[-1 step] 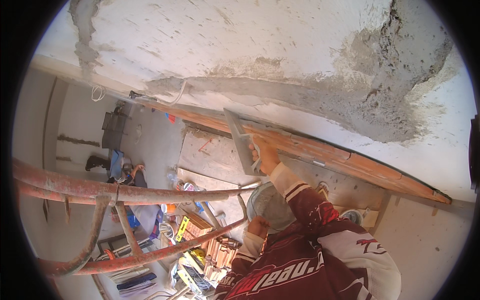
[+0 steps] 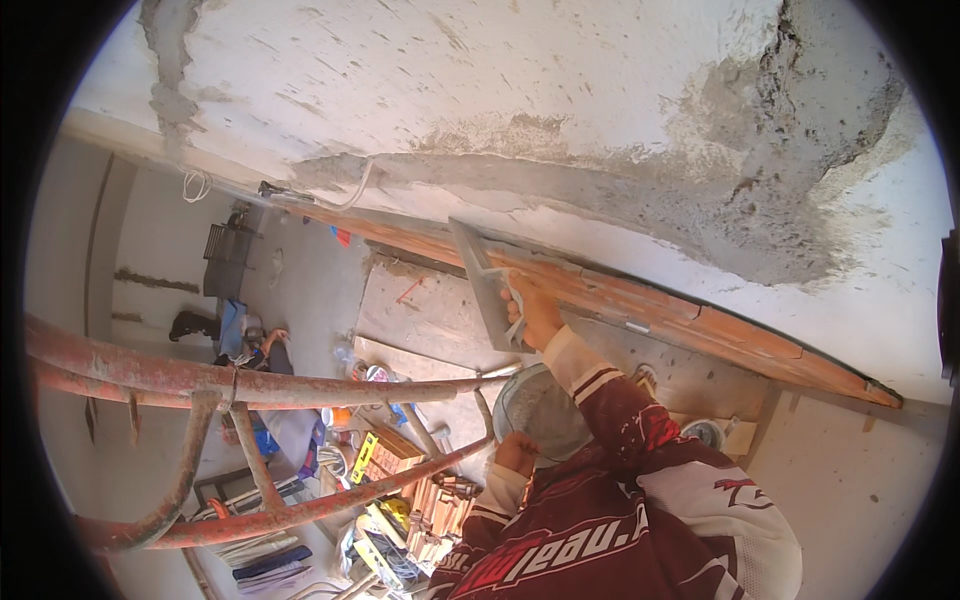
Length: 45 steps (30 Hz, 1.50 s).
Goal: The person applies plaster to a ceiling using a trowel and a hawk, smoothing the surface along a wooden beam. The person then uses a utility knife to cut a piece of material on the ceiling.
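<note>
My right hand [image 2: 537,314] is closed round the handle of a plastering trowel [image 2: 480,290]. The flat, long blade stands on edge, its far end beside the exposed orange brick edge [image 2: 690,318] under the white wall. My left hand [image 2: 516,453] is curled at the left side of a round grey, mortar-coated bucket [image 2: 543,408], in front of my chest. Part of that bucket is covered by my right sleeve. Above, a band of grey mortar [image 2: 610,190] runs along the white wall [image 2: 560,70] and widens into a rough patch at the right.
Rusty red scaffold tubes [image 2: 300,392] cross on the left. Far below, stacked bricks [image 2: 440,515], a yellow level [image 2: 366,455] and mixed tools lie on the floor. Another person [image 2: 265,345] is low down at the far left. A white cable [image 2: 362,187] hangs from the wall.
</note>
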Available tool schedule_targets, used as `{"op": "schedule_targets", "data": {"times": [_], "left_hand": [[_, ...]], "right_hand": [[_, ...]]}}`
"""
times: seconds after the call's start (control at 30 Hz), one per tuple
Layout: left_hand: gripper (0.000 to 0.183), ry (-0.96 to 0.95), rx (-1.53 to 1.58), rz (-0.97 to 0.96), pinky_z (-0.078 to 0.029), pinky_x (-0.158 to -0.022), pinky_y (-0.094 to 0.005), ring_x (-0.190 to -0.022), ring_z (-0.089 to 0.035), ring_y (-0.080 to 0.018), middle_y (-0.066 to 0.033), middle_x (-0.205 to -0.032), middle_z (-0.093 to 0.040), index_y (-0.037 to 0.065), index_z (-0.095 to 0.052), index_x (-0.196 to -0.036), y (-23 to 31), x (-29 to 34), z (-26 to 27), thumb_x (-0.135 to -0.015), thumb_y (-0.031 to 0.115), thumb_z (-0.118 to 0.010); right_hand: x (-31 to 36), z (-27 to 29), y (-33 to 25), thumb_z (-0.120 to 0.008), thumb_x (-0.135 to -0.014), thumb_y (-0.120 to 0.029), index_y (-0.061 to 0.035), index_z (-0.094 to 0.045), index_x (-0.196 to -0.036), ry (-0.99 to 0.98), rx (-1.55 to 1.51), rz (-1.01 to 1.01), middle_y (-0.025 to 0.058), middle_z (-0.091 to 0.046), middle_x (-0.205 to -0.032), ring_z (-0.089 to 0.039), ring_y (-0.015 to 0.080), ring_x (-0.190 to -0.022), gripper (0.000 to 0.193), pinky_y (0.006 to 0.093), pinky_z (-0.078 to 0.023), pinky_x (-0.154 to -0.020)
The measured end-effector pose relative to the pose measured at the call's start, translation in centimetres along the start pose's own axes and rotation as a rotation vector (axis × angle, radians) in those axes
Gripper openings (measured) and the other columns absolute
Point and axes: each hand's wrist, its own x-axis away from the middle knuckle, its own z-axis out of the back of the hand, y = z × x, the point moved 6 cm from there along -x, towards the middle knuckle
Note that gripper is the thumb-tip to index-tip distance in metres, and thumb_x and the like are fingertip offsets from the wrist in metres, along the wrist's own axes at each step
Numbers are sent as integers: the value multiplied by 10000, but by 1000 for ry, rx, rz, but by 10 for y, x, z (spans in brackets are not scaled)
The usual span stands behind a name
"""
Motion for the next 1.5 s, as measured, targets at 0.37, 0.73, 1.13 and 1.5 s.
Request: {"op": "schedule_targets", "data": {"times": [0.37,0.73,1.13,1.5], "left_hand": [[127,109,-20,-5,-403,-618,-366,-612,-430,-210,-74,-620,-430,53,-458,-598,2,4,-18,-719,28,-489],[138,-9,-312,-106,-421,-595,-363,-592,-448,-214,-78,-609,-439,52,-463,-589,-9,-18,4,-725,41,-478],[101,48,-176,-99,-403,-562,-357,-582,-448,-198,-72,-621,-440,64,-456,-638,0,-2,-32,-739,60,-452],[88,52,-348,-141,-396,-554,-288,-565,-442,-167,-44,-607,-437,71,-458,-635,-6,-6,-42,-720,49,-455]], "right_hand": [[34,35,-41,-541,-847,-225,-92,-546,-958,-37,46,-8,33,-542,-692,-420,73,-475,173,207,-327,-400],[61,75,-90,-471,-869,-152,-1,-510,-1014,-76,57,-24,48,-533,-677,-417,66,-442,212,185,-313,-347],[114,130,-137,-519,-854,-155,14,-541,-1019,-8,251,20,75,-580,-719,-414,51,-422,237,164,-342,-369],[116,155,-48,-558,-746,-339,-29,-614,-961,-607,1842,347,164,-610,-931,-599,319,-747,381,412,-472,-664]]}}
